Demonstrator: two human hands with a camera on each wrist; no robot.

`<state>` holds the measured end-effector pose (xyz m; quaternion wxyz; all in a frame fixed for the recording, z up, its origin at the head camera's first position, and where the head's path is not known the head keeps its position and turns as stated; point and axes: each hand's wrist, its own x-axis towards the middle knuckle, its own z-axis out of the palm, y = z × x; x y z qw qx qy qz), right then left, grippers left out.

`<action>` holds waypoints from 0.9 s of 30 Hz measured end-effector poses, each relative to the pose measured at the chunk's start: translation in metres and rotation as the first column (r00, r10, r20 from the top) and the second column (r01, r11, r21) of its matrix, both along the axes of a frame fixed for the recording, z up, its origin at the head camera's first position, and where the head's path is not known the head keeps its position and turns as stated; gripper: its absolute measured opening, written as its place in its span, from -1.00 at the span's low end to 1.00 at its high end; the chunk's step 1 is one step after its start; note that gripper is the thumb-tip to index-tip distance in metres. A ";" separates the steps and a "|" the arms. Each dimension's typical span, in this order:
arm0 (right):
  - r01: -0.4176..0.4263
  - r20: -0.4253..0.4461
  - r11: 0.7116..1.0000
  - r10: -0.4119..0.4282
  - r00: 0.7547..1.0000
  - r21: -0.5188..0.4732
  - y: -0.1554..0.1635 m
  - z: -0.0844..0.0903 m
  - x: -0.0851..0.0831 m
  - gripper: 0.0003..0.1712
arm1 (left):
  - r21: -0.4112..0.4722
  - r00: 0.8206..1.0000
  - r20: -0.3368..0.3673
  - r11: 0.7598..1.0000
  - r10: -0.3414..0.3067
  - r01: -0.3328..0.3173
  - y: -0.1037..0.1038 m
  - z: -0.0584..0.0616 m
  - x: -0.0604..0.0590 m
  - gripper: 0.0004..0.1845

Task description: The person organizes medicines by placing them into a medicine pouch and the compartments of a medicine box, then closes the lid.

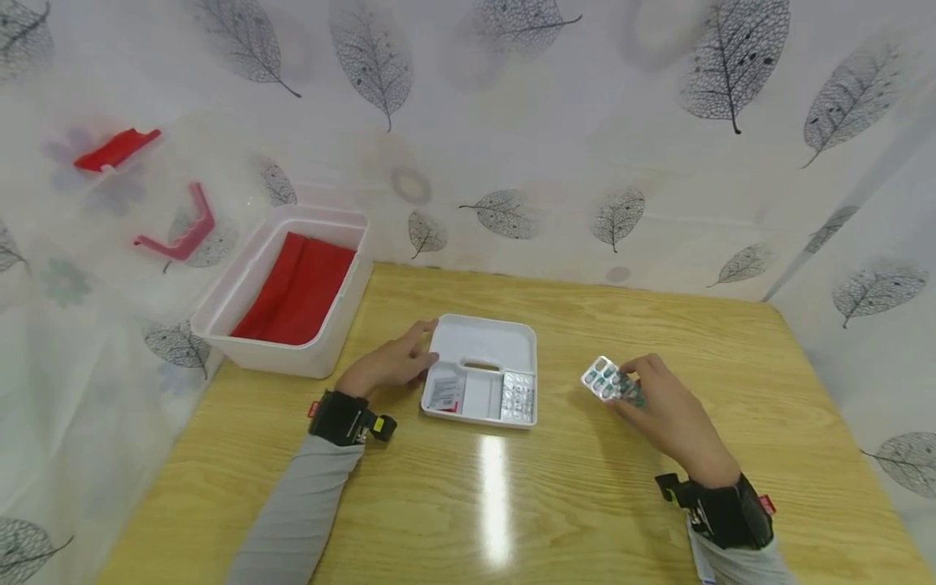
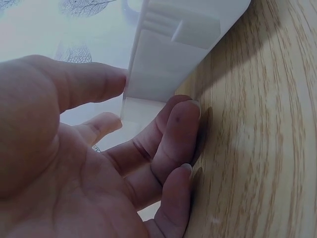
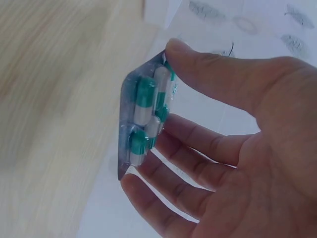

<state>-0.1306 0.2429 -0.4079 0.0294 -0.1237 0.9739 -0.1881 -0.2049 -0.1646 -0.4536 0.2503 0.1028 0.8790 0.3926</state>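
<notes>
The blister pack [image 1: 605, 379] of green-and-white capsules sits right of centre in the head view, pinched in our right hand [image 1: 669, 418]; the right wrist view shows the thumb on its top edge and the fingers [image 3: 198, 148] curled behind it. Our left hand [image 1: 391, 364], left of centre, rests against the white divided tray [image 1: 484, 341], fingers fairly straight, thumb and fingertips [image 2: 183, 119] touching its left wall. In the tray we see a silver pill strip [image 1: 517, 396] and a small packet [image 1: 444, 393]. A white bin [image 1: 241, 325] with red lining stands at the upper left of the wooden table [image 1: 512, 504].
</notes>
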 end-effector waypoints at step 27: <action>-0.189 0.046 0.960 0.202 0.978 -0.205 -0.157 -0.019 -0.089 -0.54 | 0.001 1.000 0.005 1.000 0.000 0.000 -0.001 -0.008 -0.006 -0.29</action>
